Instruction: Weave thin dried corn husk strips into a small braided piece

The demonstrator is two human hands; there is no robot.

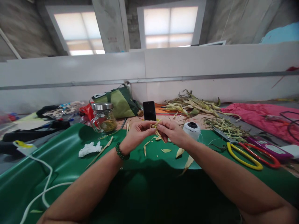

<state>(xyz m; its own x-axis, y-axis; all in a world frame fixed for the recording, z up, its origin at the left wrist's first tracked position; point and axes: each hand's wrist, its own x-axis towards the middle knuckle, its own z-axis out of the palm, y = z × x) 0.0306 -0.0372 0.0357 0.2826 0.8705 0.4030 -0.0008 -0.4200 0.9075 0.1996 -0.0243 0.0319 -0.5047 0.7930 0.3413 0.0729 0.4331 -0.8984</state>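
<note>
My left hand [139, 132] and my right hand [172, 130] meet above the green mat [140, 186]. Between their fingertips is a small bundle of pale yellow corn husk strips [155, 126], closed in a pinch from both sides. Its lower ends hang beneath my fingers, and part of it is hidden by them. Loose husk scraps [166, 151] lie on the mat under and around my hands. Just right of my right hand stands a spool of white thread [191, 129]. A dark phone [149, 111] is upright behind my fingertips.
A lidded glass jar mug [107, 119] and crumpled tissue [90, 149] are on the left, with a white cable [50, 174]. Dried husks [191, 104] are piled at the back. Scissors with yellow and red handles [245, 158] lie right, beside a purple box [268, 149].
</note>
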